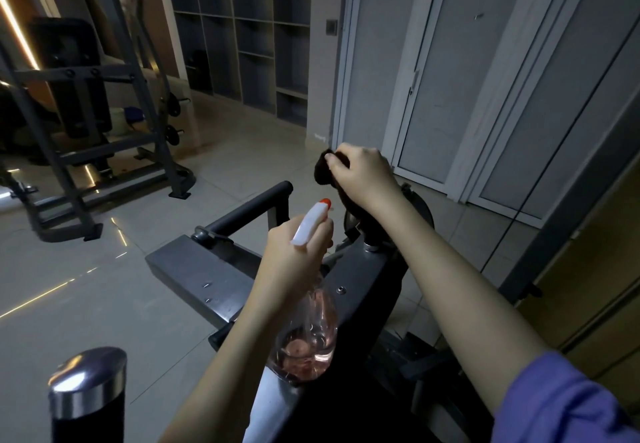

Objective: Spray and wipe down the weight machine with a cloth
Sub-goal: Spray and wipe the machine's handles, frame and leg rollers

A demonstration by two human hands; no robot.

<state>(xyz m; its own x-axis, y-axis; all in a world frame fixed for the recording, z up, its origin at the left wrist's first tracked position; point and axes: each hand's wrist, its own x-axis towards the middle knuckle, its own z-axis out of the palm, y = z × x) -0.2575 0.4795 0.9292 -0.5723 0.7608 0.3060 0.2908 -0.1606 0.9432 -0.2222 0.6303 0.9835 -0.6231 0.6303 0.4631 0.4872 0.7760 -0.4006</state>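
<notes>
While the right hand (363,176) pinches a dark cloth (323,169) between thumb and fingertips, the cloth bunched and hanging below the wrist, the left hand (294,262) is wrapped round the neck of a spray bottle (310,335). Its fingers curl at the white trigger head, and the orange nozzle points away from the person. I cannot tell whether a finger is pressing the trigger. Pinkish liquid sits in the clear bottle under the left wrist.

Beneath and beyond both hands lies the weight machine (207,280). It shows a flat grey plate to the left of the bottle hand, a black bar just beyond that hand, and a dark fitting under the cloth hand.

The step in hand looks like the spraying. To do it well, I would aim the nozzle at the frame beyond the left hand, not at the cloth hand, and give short bursts so nothing pools round the bolts. Then the cloth should come down opened flat rather than bunched, wiping one way along the bar.

Nearer the person than the left hand stands a chrome-capped post (88,380), and far beyond it a second rack (86,103).
</notes>
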